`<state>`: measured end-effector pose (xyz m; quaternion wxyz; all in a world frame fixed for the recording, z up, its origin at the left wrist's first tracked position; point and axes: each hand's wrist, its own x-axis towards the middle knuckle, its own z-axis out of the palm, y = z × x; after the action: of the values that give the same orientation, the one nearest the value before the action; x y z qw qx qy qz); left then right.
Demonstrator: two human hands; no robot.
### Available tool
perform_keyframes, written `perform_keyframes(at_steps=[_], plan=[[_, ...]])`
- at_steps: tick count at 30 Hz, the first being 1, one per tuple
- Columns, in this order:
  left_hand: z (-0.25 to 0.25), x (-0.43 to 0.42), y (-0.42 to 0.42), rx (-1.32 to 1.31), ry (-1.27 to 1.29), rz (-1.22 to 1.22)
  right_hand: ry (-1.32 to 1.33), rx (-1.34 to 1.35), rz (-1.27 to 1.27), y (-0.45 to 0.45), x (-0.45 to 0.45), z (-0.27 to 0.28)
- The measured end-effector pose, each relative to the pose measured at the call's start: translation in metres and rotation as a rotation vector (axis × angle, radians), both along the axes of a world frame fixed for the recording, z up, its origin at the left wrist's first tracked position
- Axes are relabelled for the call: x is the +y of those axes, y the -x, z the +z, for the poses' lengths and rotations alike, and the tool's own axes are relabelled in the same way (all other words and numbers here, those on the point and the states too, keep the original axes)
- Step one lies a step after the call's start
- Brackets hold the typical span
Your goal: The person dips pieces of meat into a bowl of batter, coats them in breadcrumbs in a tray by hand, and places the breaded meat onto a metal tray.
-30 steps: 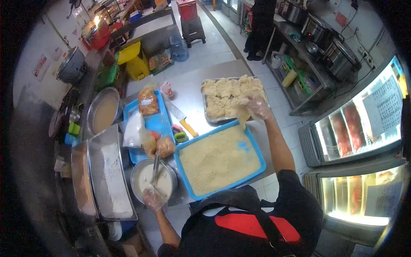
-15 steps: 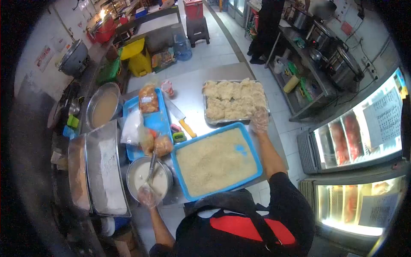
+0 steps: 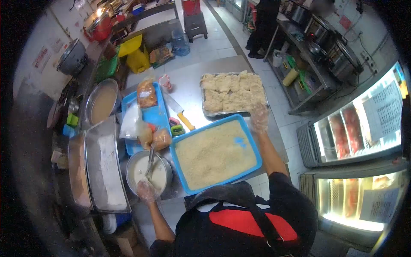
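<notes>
My left hand [image 3: 147, 191], in a clear plastic glove, is closed over the near rim of a metal bowl [image 3: 128, 172] of white batter. A long metal utensil [image 3: 151, 160] leans across that bowl, its lower end beside my fingers; its kind is unclear. My right hand [image 3: 259, 119], also gloved, lies with fingers stretched out at the near right corner of a metal tray [image 3: 218, 114]. Crumb-coated pieces [image 3: 233, 91] fill this tray. Between my hands sits a blue tray [image 3: 260, 162] holding pale breadcrumbs [image 3: 214, 156].
Left of the blue crumb tray are a knife [image 3: 186, 121], another blue tray [image 3: 159, 113] with bagged food, a flour bin [image 3: 112, 167] and a basin [image 3: 102, 105] of brownish liquid. Lit fridges [image 3: 355, 128] stand at right. A person in dark clothes [image 3: 262, 28] stands beyond the table.
The view has tilted slightly, shifting the table upward in the picture. My right hand has drawn back slightly towards me relative to the metal tray. My left hand stays at the bowl.
</notes>
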<state>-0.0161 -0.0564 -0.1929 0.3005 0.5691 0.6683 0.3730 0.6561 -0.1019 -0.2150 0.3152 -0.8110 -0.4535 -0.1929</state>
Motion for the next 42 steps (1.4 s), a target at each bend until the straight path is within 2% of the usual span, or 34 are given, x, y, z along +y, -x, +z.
perform_keyframes(at_steps=[1,2,3,4,6,7,8,9,11,12,14,16,19,22,23,25,27,28,29,31,32,33,34,35,37,39,40,41,42], plan=[[-0.014,0.001,0.002,-0.044,-0.087,-0.004,-0.013,0.073,0.027,0.012,-0.003,0.008],[-0.030,0.001,0.006,-0.085,-0.172,-0.011,0.078,0.103,0.010,0.050,-0.017,0.053],[-0.034,-0.007,0.010,0.050,-0.282,-0.041,0.178,0.136,0.001,0.077,-0.028,0.075],[-0.037,-0.015,0.014,0.189,-0.395,-0.055,0.321,0.220,0.148,0.082,-0.036,0.063],[0.020,-0.012,-0.024,0.666,-0.053,-0.017,0.619,0.405,0.488,0.085,-0.063,0.026],[-0.039,-0.008,0.005,1.088,-0.433,0.036,0.698,-0.185,0.347,0.092,-0.083,0.010],[0.025,-0.015,-0.020,0.515,-0.379,0.046,0.686,-0.779,0.178,0.095,-0.101,-0.006],[0.060,-0.015,-0.036,0.485,-0.167,0.067,0.618,-0.833,0.093,0.088,-0.112,-0.005],[0.088,-0.011,-0.038,0.401,0.025,0.090,0.469,-0.080,0.055,0.081,-0.119,0.020],[0.092,-0.009,-0.037,0.358,0.011,0.089,0.431,0.118,-0.019,0.079,-0.121,0.025],[0.098,-0.009,-0.039,0.417,0.042,0.010,0.442,0.216,-0.100,0.083,-0.127,0.026],[0.115,-0.001,-0.037,0.641,0.122,-0.130,0.448,0.223,-0.127,0.088,-0.129,0.023],[0.113,0.005,-0.017,0.678,0.175,-0.406,0.441,0.264,-0.140,0.090,-0.126,0.027],[0.112,0.013,-0.009,0.929,0.444,-0.677,0.469,0.305,-0.142,0.088,-0.120,0.034],[0.112,0.005,-0.008,0.680,0.483,-0.526,0.454,0.311,-0.131,0.089,-0.118,0.038],[0.072,0.004,0.012,0.618,0.459,-0.466,0.313,0.316,-0.073,0.105,-0.110,0.063],[-0.009,0.011,0.043,0.765,0.366,-0.490,0.108,0.311,0.011,0.123,-0.103,0.083],[-0.008,0.009,0.032,0.818,0.317,-0.502,0.276,0.262,0.068,0.129,-0.096,0.077],[-0.004,0.002,0.025,0.726,0.367,-0.377,0.444,0.211,0.124,0.135,-0.086,0.072],[0.084,-0.016,-0.041,0.524,0.422,-0.111,0.219,0.494,0.489,0.190,-0.065,0.121],[0.093,-0.015,-0.052,0.587,0.454,-0.174,0.280,0.621,0.689,0.215,-0.051,0.135],[0.103,-0.014,-0.064,0.648,0.481,-0.238,0.530,0.765,0.787,0.244,-0.039,0.172],[0.105,-0.013,-0.071,0.709,0.507,-0.299,0.657,0.625,0.964,0.271,-0.029,0.189],[0.103,-0.017,-0.077,0.660,0.418,-0.181,0.699,0.682,1.127,0.298,-0.026,0.214],[0.098,-0.029,-0.092,0.551,0.235,0.059,0.987,0.749,1.320,0.343,-0.015,0.219],[0.114,-0.031,-0.117,0.611,0.073,0.112,1.042,0.589,1.379,0.372,-0.007,0.239],[0.127,-0.032,-0.124,0.643,-0.006,0.147,0.959,0.496,1.489,0.383,-0.002,0.215],[0.139,-0.034,-0.127,0.625,0.246,0.148,0.875,0.404,1.599,0.401,0.005,0.167],[0.126,-0.035,-0.119,0.643,0.111,0.148,0.790,0.315,1.702,0.412,0.008,0.138]])
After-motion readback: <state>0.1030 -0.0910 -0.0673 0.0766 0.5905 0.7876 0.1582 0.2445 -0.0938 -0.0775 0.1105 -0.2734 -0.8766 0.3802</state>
